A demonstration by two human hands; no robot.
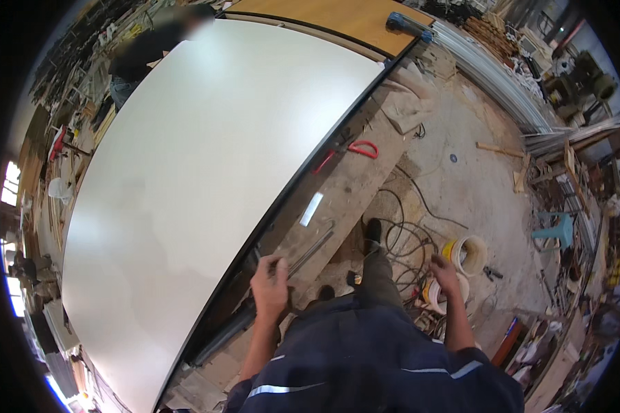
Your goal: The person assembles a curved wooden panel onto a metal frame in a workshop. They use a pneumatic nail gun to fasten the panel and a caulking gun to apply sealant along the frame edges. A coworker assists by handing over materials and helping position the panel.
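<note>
A large white panel with a dark edge strip lies across the left and middle. Beside that strip is my left hand, fingers loosely bent and apart, holding nothing I can see. Thin metal rods lie on the wooden bench just beyond it. Farther along the bench are red-handled scissors and a small shiny, pale strip. My right hand hangs at my side above the floor, fingers loosely curled with nothing visible in them. Below it stand white buckets.
A person in dark clothing is at the panel's far left edge. Black cable coils on the floor by my feet. A blue tool sits at the panel's far corner. Long metal profiles and a teal stool are to the right.
</note>
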